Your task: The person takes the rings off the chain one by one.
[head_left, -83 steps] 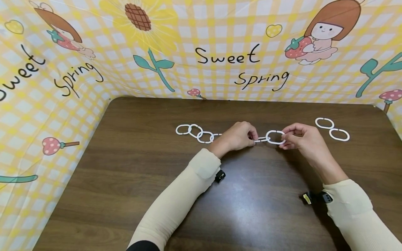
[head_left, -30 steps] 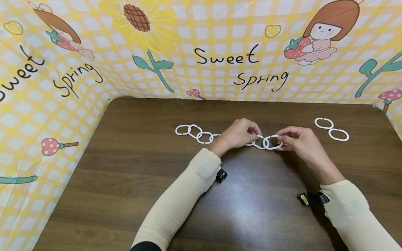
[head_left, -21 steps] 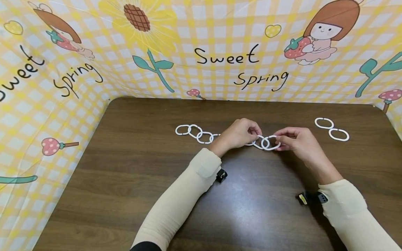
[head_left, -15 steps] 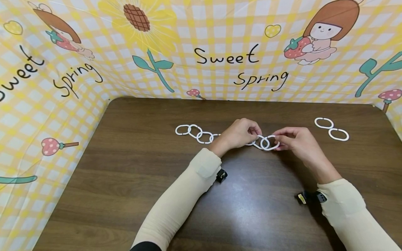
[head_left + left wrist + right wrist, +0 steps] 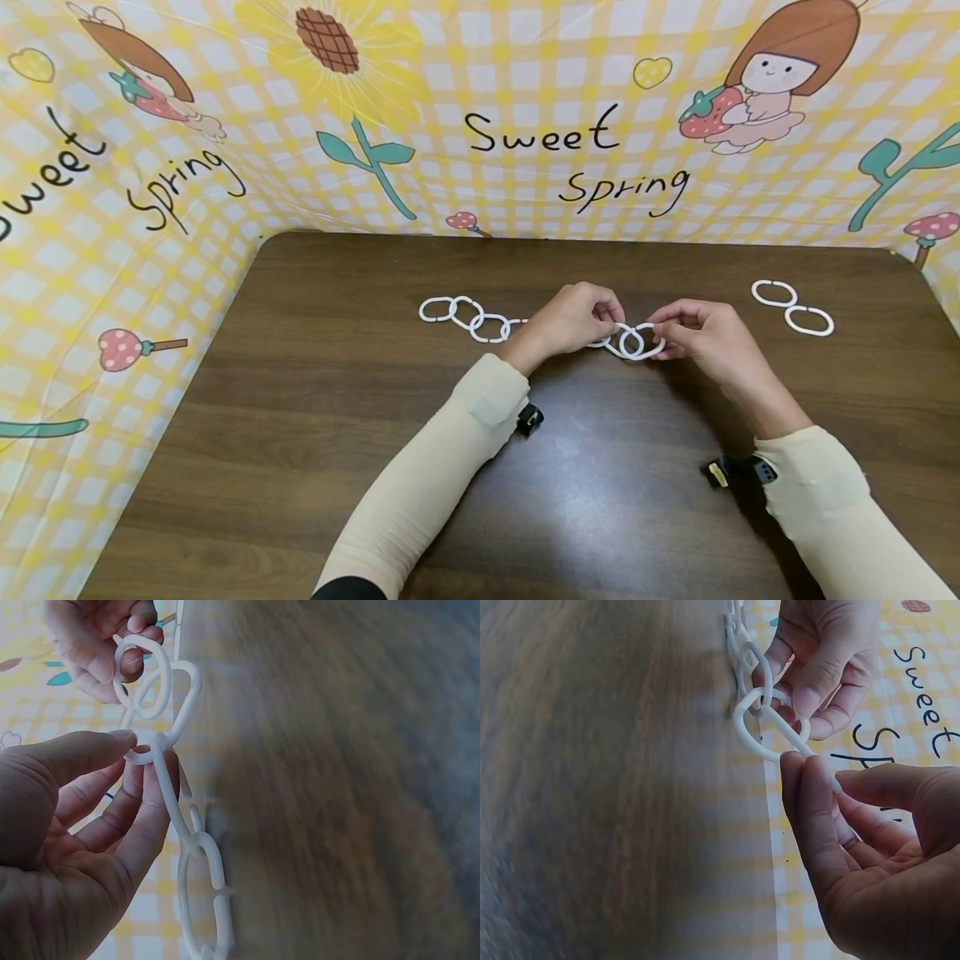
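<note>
A chain of white plastic links (image 5: pixel 491 341) runs across the back of the table, passing behind my left hand (image 5: pixel 568 321). That hand pinches a link (image 5: pixel 193 686) near the chain's right end between thumb and fingertips. My right hand (image 5: pixel 701 333) pinches the end link (image 5: pixel 637 359) between thumb and fingers at its right side. Both links are tilted up and cross each other, appearing looped together. In the left wrist view, a lower link (image 5: pixel 181 907) shows a small gap in its side. My fingertips hide where the end link's own gap lies.
Two loose white links, an upper one (image 5: pixel 774 283) and a lower one (image 5: pixel 810 334), lie touching or nearly so to the right on the brown wooden table (image 5: pixel 300 400). A yellow checked cloth (image 5: pixel 525 200) stands behind the table and along its left.
My right hand has moved left, bringing the end link further over its neighbour. The held links, flatter and more stretched out earlier, now stand tilted. My left hand has risen slightly.
</note>
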Motion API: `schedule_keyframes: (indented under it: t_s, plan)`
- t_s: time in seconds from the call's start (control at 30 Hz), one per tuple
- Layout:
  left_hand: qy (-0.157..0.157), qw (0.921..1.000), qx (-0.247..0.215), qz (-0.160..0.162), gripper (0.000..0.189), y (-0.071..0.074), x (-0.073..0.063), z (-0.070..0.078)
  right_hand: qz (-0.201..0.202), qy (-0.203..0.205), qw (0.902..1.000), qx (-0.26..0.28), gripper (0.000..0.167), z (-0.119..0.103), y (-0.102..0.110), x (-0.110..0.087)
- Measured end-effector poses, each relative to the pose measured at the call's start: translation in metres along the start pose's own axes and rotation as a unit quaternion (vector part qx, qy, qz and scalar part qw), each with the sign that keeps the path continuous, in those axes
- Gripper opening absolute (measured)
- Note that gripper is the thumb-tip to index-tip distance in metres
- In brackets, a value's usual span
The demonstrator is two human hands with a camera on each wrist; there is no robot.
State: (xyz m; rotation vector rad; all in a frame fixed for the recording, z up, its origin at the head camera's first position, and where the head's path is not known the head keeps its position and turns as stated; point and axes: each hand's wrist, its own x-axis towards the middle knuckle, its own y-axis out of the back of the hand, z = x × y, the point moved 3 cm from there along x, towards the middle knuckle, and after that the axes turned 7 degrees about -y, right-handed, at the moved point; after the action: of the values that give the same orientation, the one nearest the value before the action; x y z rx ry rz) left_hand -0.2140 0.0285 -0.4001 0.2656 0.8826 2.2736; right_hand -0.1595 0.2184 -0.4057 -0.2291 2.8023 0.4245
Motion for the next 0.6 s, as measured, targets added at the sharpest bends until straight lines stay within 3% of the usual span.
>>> schedule_keyframes:
  t_s: [0.6]
  plan:
    - [-0.005,1.0000,0.006,0.002,0.006,0.0012,-0.0003,-0.0021,0.002,-0.004,1.0000,-0.004,0.028,-0.0006,-0.0044,0.0013]
